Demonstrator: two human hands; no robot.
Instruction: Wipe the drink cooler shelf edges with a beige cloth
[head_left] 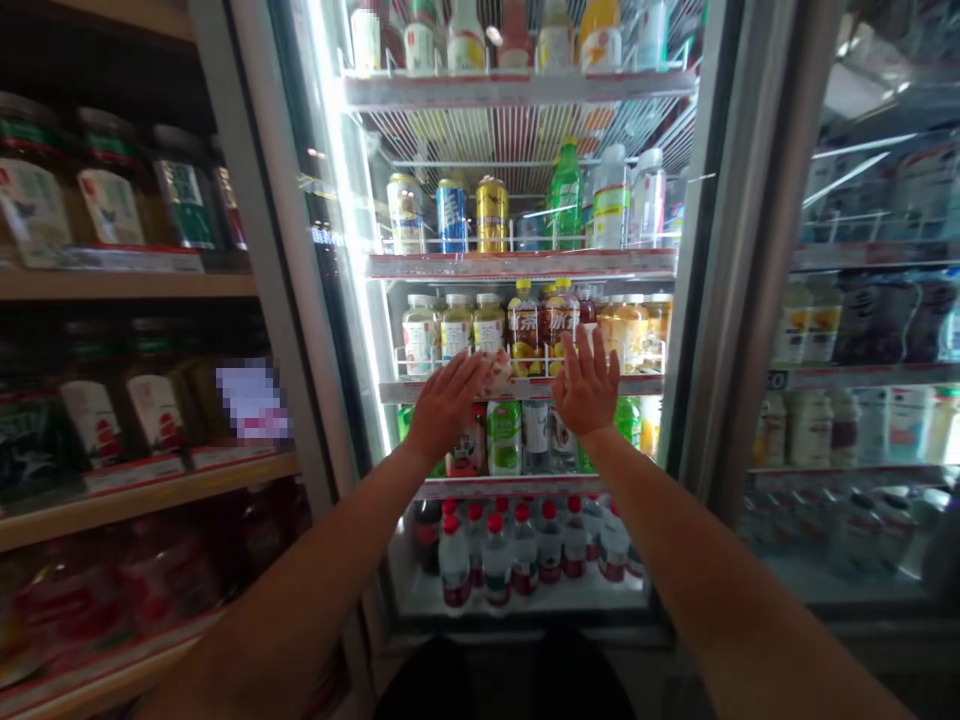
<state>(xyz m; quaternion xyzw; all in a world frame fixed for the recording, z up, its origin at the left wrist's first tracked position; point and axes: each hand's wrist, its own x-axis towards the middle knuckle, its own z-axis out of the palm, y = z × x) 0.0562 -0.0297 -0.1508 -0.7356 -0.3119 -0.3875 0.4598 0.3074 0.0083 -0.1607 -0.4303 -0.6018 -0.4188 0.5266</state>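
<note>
My left hand [448,405] is raised before the lit drinks fridge, its fingers bent around a small crumpled white-and-pink cloth [493,372]; part of the cloth is hidden. To its right, my right hand [587,385] is held up with fingers spread and nothing in it. Both are in front of the shelf with iced tea bottles [525,325] and pale-labelled jars [421,330]. Reflections suggest a glass door in front of the shelves; whether my hands touch it I cannot tell.
Drink cans [493,215] and a green bottle [567,195] stand on a higher shelf. Red-capped water bottles [496,565] fill the bottom. A wooden rack [127,285] with jars is at left, another fridge [862,375] at right. A metal frame [772,250] separates the fridges.
</note>
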